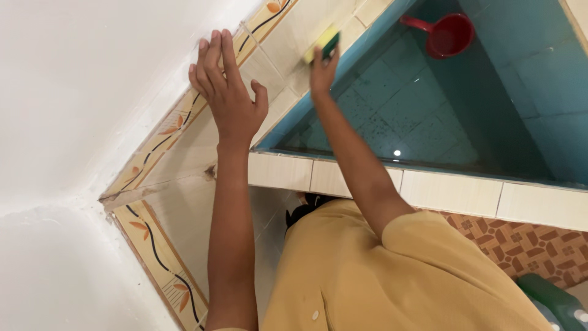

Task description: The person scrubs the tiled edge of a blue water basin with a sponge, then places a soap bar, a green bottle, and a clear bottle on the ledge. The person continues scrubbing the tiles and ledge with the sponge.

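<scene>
Head view: sponge (pixel 323 43) lengthwise along tiled ledge (pixel 288 37).

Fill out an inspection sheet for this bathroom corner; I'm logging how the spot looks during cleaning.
Surface: cream tiled ledge of a water basin, with a leaf-pattern border strip along the white wall.
Job's things: yellow and green sponge, pressed on the ledge at the basin's far edge.
Clutter: red dipper lying in the blue-tiled basin; green object on the floor at lower right, kind unclear.
Grippers: right hand holds the sponge; left hand flat on the ledge tiles, fingers spread.
Cables: nothing seen.
Surroundings: white wall, brown patterned floor tiles, dark specks on the basin floor.
</scene>
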